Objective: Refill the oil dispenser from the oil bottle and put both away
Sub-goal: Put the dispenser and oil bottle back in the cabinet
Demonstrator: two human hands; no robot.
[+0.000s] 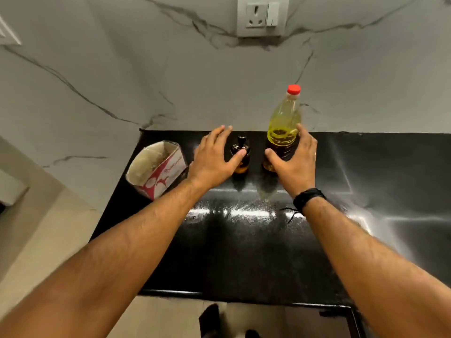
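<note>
A clear plastic oil bottle (284,123) with yellow oil and a red cap stands upright at the back of the black counter. My right hand (294,162) is spread around its lower part, thumb and fingers on either side, touching or nearly touching it. Left of it stands a small dark amber oil dispenser (240,152) with a black top. My left hand (214,157) is open beside the dispenser, fingers spread, the thumb tip touching its shoulder. Neither one is lifted.
A red and white open carton (157,168) lies tilted at the counter's back left corner. The marble wall with a socket (262,15) rises right behind the bottles. The black counter (244,252) extends to the right; its front edge is near my body.
</note>
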